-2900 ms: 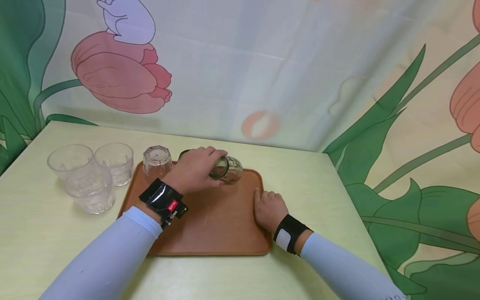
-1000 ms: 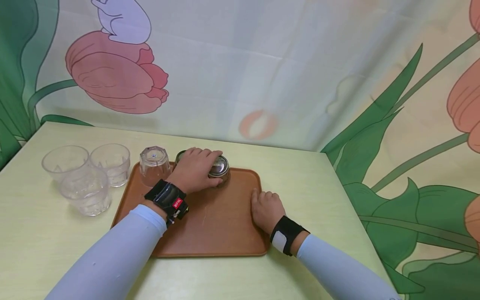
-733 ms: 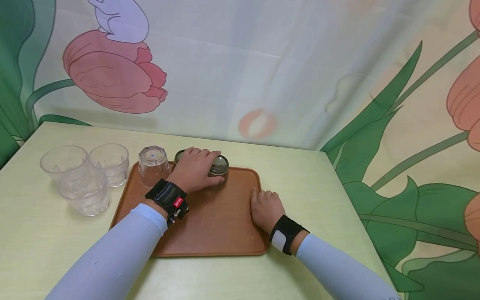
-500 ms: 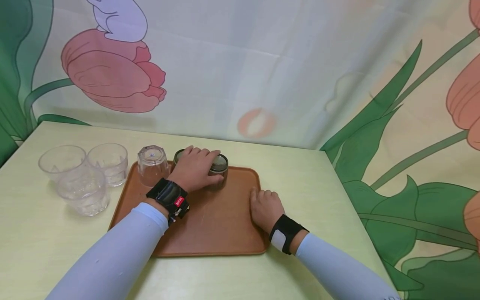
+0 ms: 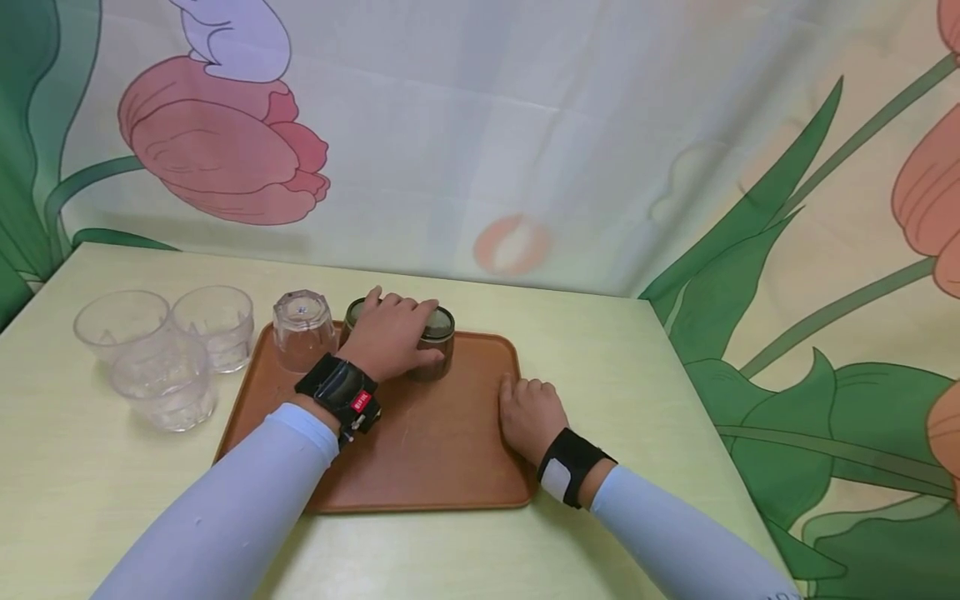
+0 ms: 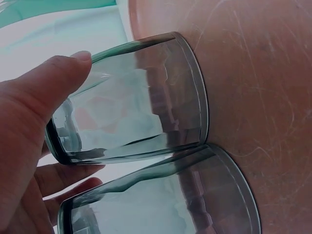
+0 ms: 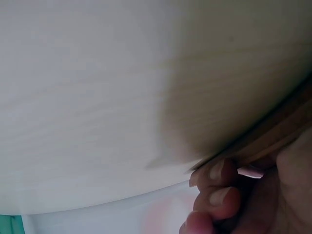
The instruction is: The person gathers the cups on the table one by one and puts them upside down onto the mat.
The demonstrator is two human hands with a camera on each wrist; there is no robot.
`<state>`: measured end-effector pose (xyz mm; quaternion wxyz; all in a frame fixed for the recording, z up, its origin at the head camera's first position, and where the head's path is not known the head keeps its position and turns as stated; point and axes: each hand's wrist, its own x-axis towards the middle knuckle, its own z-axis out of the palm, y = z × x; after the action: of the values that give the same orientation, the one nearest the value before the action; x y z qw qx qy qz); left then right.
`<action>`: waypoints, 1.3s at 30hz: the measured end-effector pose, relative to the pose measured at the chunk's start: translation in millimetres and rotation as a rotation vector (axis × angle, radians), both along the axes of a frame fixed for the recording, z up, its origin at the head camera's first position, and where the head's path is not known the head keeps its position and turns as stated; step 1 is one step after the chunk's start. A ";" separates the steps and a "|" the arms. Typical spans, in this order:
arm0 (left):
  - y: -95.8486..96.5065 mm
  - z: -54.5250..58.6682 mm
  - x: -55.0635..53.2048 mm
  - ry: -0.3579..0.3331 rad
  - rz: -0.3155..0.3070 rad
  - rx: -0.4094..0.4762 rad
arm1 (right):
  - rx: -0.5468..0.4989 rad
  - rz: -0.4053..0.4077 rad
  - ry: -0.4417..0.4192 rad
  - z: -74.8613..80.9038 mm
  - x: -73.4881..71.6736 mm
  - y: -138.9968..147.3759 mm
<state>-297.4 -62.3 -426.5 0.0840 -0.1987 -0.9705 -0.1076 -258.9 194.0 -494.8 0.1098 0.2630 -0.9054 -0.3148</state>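
My left hand (image 5: 390,337) reaches over the back of a brown tray (image 5: 420,450). Its thumb and fingers flank a green-tinted drinking glass (image 6: 122,107) that stands upside down, rim on the tray. A second upturned tinted glass (image 6: 146,204) stands right beside it, mostly covered by my hand in the head view. A clear upturned glass (image 5: 302,333) is at the tray's back left corner. My right hand (image 5: 532,417) grips the right edge of the tray, thumb on the rim and fingers curled at the outside.
Three clear glasses stand upright left of the tray: one at the back left (image 5: 123,312), one behind the tray's corner (image 5: 217,329), one in front (image 5: 168,387). The pale table (image 5: 600,367) ends at a printed curtain (image 5: 420,167).
The glass in my left hand, tilted sideways earlier, has come down and turned rim-down on the tray beside the other tinted glass. My right hand has kept its hold on the tray.
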 end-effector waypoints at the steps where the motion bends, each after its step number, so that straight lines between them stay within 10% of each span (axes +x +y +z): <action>1: -0.1 -0.3 -0.1 0.001 0.001 0.002 | 0.000 0.001 0.001 0.0 -0.1 0.0; 39: -14.8 -3.5 10.1 0.074 -0.017 0.080 | -0.020 -0.012 -0.021 6.1 3.1 -2.8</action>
<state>-287.3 -77.1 -430.0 0.1267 -0.2072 -0.9600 -0.1395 -255.8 191.2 -488.8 0.1012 0.2595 -0.9111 -0.3037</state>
